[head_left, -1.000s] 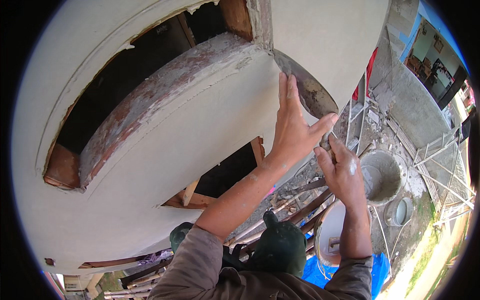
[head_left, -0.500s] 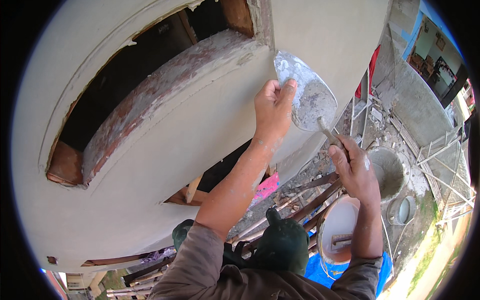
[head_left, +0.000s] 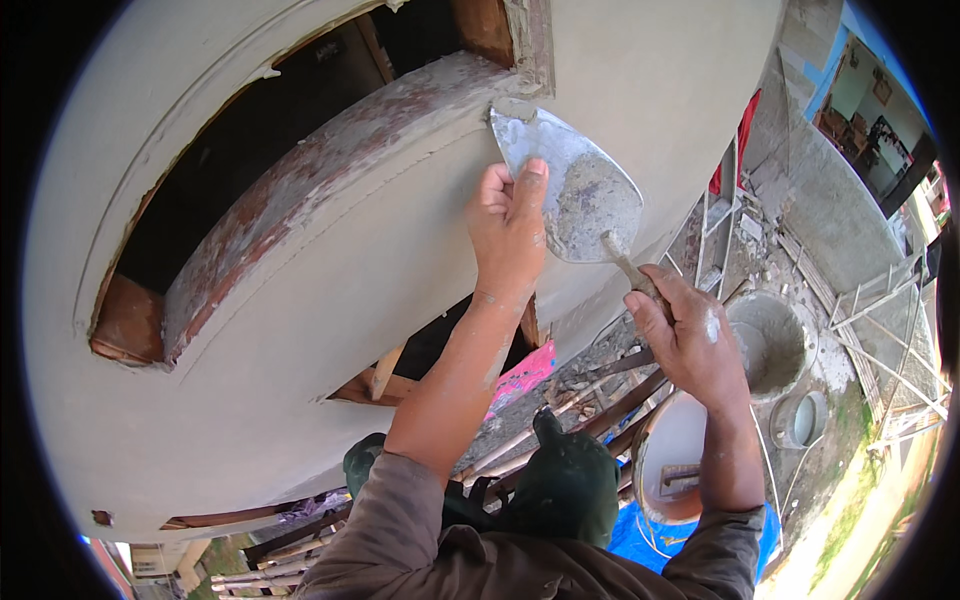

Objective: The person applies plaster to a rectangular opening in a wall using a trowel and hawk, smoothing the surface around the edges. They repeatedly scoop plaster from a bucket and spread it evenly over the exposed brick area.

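Observation:
A trowel (head_left: 598,200) with a broad, mortar-smeared metal blade lies close against the pale plastered wall (head_left: 330,260), just below the corner of the window opening. My right hand (head_left: 690,335) is wrapped round its handle. My left hand (head_left: 512,225) is closed on the blade's near edge, thumb on top and fingers partly hidden. A dab of wet mortar (head_left: 515,108) shows at the blade's far tip, beside the rough, reddish-grey sill (head_left: 330,150).
Down to the right stand a round mortar tub (head_left: 768,345), a smaller bucket (head_left: 800,420) and a bucket of whitish water (head_left: 675,445) over a blue tarp (head_left: 640,545). Poles (head_left: 620,410) and rubble lie below. A lower opening (head_left: 450,345) breaks the wall.
Both hands have slid the trowel to the left along the wall, bringing its tip under the sill's right end. My grip on it looks the same.

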Available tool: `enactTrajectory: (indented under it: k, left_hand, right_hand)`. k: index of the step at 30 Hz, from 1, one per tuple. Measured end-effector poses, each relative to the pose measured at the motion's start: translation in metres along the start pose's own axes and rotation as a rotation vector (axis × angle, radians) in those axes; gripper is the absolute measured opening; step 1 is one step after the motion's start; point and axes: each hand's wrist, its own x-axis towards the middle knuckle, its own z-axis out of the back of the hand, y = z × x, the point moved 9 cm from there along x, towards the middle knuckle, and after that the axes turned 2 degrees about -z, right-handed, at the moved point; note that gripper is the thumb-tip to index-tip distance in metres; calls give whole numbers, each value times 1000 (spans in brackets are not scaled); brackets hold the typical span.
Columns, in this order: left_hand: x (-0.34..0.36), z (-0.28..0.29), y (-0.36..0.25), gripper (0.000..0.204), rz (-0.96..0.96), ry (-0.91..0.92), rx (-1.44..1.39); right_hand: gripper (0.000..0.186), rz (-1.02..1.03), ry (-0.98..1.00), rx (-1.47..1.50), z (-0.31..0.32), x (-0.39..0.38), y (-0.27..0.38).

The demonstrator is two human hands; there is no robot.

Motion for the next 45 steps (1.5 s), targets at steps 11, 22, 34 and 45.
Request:
enactTrajectory:
  k: [11,22,34,45]
  left_hand:
    - [19,-32,33,40,120,156,93]
    - [26,-29,21,36,148,153,140]
    - [6,-27,63,38,395,137,139]
    - [-1,-45,39,59,276,452,-194]
  right_hand:
    - [34,-305,88,178,10,-5,-35]
    - [39,-254,144,95,10,7,-25]
    - [31,-178,152,-138,31,-42,-37]
    - [33,-109,91,-197,68,-5,-4]
